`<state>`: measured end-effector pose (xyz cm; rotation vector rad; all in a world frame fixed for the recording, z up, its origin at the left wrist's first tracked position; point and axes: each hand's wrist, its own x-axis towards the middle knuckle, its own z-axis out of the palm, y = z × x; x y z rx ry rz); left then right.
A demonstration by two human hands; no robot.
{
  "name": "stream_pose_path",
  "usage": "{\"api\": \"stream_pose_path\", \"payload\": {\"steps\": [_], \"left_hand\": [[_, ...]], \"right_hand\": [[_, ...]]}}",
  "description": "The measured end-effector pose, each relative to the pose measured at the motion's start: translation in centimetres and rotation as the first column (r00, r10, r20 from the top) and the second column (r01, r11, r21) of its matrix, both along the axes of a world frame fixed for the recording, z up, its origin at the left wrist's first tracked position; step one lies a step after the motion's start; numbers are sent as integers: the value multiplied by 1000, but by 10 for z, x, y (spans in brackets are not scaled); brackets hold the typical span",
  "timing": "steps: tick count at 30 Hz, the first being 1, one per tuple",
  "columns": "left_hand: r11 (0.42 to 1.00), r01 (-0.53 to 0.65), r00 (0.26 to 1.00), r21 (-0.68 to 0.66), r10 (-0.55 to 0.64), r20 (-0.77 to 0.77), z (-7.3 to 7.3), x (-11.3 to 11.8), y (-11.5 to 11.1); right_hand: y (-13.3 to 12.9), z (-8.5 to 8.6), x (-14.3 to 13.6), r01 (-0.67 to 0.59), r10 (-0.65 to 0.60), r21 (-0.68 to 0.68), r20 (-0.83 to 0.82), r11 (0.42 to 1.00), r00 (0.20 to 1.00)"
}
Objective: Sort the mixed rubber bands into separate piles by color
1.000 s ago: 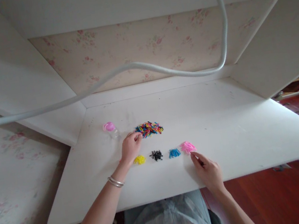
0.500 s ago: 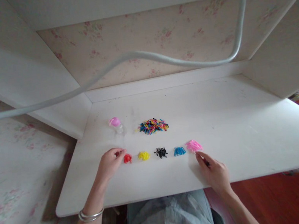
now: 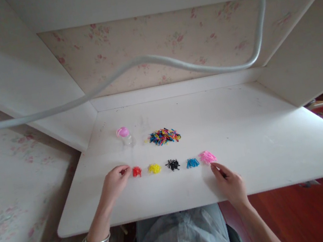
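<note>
Five small piles of rubber bands lie in a row: red (image 3: 136, 171), yellow (image 3: 154, 168), black (image 3: 173, 165), blue (image 3: 192, 163) and pink (image 3: 208, 157). Behind them sits a larger mixed-colour pile of bands (image 3: 164, 136). My left hand (image 3: 117, 182) is just left of the red pile, thumb and fingertips pinched together. My right hand (image 3: 230, 182) is pinched at the near edge of the pink pile, its fingertips touching or almost touching it. Whatever either pinch holds is too small to make out.
A small clear container (image 3: 128, 140) with a pink top (image 3: 122, 132) stands at the back left of the white desk (image 3: 246, 143). A pale cable (image 3: 176, 62) crosses the view above the desk. White panels rise on both sides.
My left hand has drawn back slightly left and toward me, from the upper edge of the red pile to its left side. My right hand stays by the pink pile.
</note>
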<state>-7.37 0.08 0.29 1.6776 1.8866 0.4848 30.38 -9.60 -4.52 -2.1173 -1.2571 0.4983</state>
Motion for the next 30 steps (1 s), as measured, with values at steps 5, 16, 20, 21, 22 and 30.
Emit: {"api": "stream_pose_path", "payload": {"steps": [5,16,20,21,22,30], "left_hand": [[985,-148,989,88,145,41,-9,-18,-21],[930,-314,945,191,287,159,-24,-25,-60],[926,-276,960,256,250,129,-30,-24,-62],[927,-262,964,270,238,118,-31,-24,-62],[927,-249,968,281,227,110,-33,-24,-62],[937,-204,979,285,189,77,-35,-24,-60]], "right_hand": [[11,19,-4,28,-22,33,-159,999,987],[97,61,-72,-431,459,-172,186,886,869],[128,59,-67,-312,421,-330,345,891,839],[134,58,-63,-286,410,-347,367,893,835],[139,57,-59,-268,403,-360,379,894,833],[160,45,-50,-310,465,-409,364,858,807]]}}
